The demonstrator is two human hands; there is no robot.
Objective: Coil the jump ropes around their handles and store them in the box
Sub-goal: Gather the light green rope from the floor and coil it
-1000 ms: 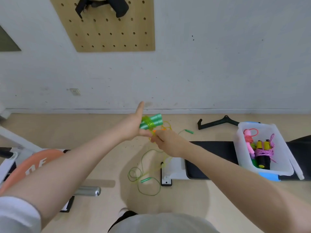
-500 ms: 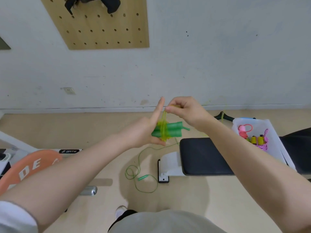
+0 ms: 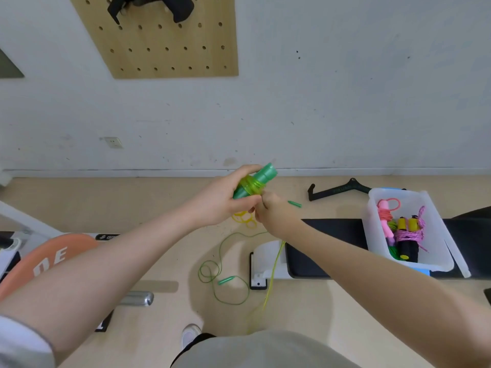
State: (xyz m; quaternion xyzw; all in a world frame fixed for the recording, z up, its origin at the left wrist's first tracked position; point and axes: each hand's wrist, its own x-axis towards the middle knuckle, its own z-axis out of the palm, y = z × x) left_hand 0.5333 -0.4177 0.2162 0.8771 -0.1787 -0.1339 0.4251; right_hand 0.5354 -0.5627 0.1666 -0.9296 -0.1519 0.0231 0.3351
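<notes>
Left hand (image 3: 218, 201) is gripping the pair of green handles (image 3: 259, 180), fingers curled round them, holding them tilted up to the right in mid-air in front of the wall. Yellow-green rope (image 3: 251, 185) is sitting wound in a band round the middle of the handles. Right hand (image 3: 276, 212) is sitting just below and right of the bundle, touching the left hand, fingers curled and pinching the rope where it leaves the coil. Loose end of that rope is hanging down under the right forearm toward the floor, passing in front of the white bench foot (image 3: 265, 261).

On the floor: a darker green jump rope (image 3: 225, 281) is lying in loose loops with one green handle among them, below the hands. A second small green handle (image 3: 295, 203) is lying just right of the right hand. A few yellow loops (image 3: 243, 217) are showing under the hands.

Clear plastic box (image 3: 438, 258) is sitting on the black bench surface (image 3: 337, 229), well to the right of the hands. Inside it: a coiled pink rope (image 3: 385, 216), and a black-and-yellow-handled bundle wrapped in purple rope (image 3: 407, 235).

Black bar attachment (image 3: 337, 188) is lying on the floor behind the box. Wooden pegboard (image 3: 164, 46) is hanging on the wall, top left. Orange weight plate (image 3: 50, 257) is sitting at the left edge.
</notes>
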